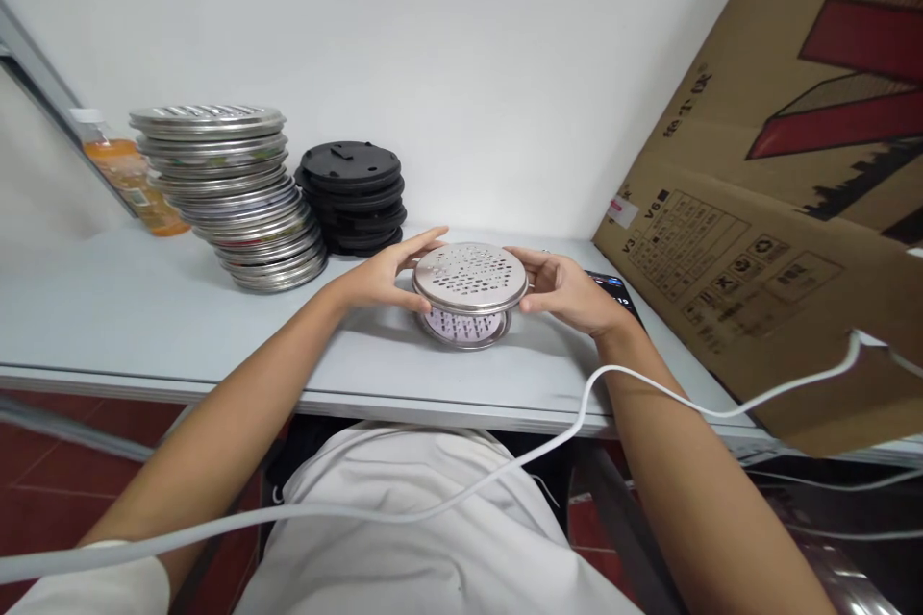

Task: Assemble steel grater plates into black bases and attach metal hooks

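1. On the tabletop (180,327), near the front edge: one round metal disc with holes (471,277), held a little way up, flat side on top.
2. Left hand (389,277) curled on the disc's left rim, fingers partly bent, thumb underneath.
3. Right hand (566,291) pinching the right rim the same way, fingers half shut on the edge.
4. Right under the held disc: a second holed disc (465,329), lying on the tabletop, touching or almost touching the top one; hard to tell which.
5. Back left, well apart from the hands: a tall leaning stack of metal discs (235,197), and just beside it a shorter stack of black round lids (352,197).
6. Far left, behind the metal stack: a bottle of orange drink (130,175).
7. Off to the right: a big cardboard box (779,211), with a phone (616,293) partly hidden near the right wrist.
8. Looks like only two discs in hand so far; big stacks untouched, so most work left.
9. White cable (505,471) hanging across the lap.
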A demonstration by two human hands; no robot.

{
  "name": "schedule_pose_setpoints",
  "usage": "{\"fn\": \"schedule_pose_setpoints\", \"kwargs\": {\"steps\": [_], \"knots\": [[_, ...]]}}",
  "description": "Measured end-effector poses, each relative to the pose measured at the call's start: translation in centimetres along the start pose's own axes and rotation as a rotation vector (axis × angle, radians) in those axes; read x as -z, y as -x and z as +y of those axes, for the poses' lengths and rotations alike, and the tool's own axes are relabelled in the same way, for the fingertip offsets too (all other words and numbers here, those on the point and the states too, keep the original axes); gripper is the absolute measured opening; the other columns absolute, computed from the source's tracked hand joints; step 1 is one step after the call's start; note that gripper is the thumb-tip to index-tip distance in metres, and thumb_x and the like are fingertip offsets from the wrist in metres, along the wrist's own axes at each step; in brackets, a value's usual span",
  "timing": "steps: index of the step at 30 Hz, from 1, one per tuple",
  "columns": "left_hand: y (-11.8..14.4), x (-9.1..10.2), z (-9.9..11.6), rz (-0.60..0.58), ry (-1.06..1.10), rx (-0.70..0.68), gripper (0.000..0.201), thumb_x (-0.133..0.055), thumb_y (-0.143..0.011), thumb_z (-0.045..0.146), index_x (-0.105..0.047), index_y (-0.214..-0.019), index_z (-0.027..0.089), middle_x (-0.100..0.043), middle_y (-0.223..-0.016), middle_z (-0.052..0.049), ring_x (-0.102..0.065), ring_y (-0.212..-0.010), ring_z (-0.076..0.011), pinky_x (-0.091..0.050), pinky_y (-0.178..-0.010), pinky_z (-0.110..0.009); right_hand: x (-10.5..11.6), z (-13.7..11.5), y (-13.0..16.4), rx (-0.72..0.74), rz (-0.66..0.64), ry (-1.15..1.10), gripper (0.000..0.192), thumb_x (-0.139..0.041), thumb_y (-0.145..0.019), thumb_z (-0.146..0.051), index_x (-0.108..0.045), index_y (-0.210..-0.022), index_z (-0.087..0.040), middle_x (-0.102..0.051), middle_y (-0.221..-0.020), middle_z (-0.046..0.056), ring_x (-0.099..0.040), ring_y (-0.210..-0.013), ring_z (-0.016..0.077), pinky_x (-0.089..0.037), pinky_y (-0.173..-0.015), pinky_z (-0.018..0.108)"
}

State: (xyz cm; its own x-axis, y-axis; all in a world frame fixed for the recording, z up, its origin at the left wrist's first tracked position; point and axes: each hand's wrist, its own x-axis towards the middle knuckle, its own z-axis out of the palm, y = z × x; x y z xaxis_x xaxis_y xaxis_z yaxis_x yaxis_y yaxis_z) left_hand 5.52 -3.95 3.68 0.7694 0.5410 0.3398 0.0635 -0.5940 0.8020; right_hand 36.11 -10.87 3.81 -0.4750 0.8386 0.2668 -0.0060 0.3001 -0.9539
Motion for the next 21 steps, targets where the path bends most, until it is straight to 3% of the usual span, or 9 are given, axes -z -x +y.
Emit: {"fn": "schedule_pose_setpoints", "kwargs": {"steps": [3, 8, 14, 21], "knots": [[0.01, 0.04, -0.29, -0.02, 0.026, 0.02, 0.117, -0.089, -0.063, 0.036, -0.023, -0.159, 0.027, -0.039, -0.157, -0.015, -0.033, -0.147, -0.0352, -0.024, -0.121, -0.048, 0.25, 0.09, 0.0, -0.016, 0.001, 0.081, 0.077, -0.091, -0.064, -0.036, -0.063, -0.134, -0.025, -0.059, -0.142, 0.009, -0.054, -0.131, 0.031, -0.04, -0.114, 0.046], [0.03, -0.11, 0.23, -0.066, -0.1, 0.048, 0.117, -0.09, -0.062, 0.04, -0.025, -0.158, 0.026, -0.024, -0.164, -0.013, -0.024, -0.15, -0.0351, -0.024, -0.122, -0.047, 0.78, 0.2, 0.2, -0.038, 0.017, 0.242, 0.088, -0.092, -0.059, -0.038, -0.058, -0.14, -0.026, -0.057, -0.144, 0.011, -0.056, -0.127, 0.0334, -0.047, -0.106, 0.048], [0.23, -0.14, 0.39, -0.116, -0.298, 0.104, 0.121, -0.089, -0.059, 0.047, -0.025, -0.158, 0.026, -0.021, -0.165, -0.011, -0.023, -0.151, -0.0344, -0.023, -0.122, -0.046, 1.01, 0.31, 0.27, -0.055, -0.037, 0.43, 0.094, -0.091, -0.059, -0.042, -0.054, -0.144, -0.026, -0.051, -0.149, 0.012, -0.053, -0.129, 0.0343, -0.048, -0.104, 0.048], [0.34, -0.11, 0.12, -0.178, -0.387, 0.149, 0.125, -0.088, -0.057, 0.055, -0.022, -0.159, 0.025, -0.02, -0.166, -0.01, -0.023, -0.151, -0.0325, -0.019, -0.124, -0.043, 0.66, 0.45, 0.18, -0.085, -0.086, 0.592, 0.092, -0.09, -0.057, -0.047, -0.057, -0.14, -0.027, -0.056, -0.141, 0.011, -0.054, -0.124, 0.0329, -0.052, -0.097, 0.045]]}}
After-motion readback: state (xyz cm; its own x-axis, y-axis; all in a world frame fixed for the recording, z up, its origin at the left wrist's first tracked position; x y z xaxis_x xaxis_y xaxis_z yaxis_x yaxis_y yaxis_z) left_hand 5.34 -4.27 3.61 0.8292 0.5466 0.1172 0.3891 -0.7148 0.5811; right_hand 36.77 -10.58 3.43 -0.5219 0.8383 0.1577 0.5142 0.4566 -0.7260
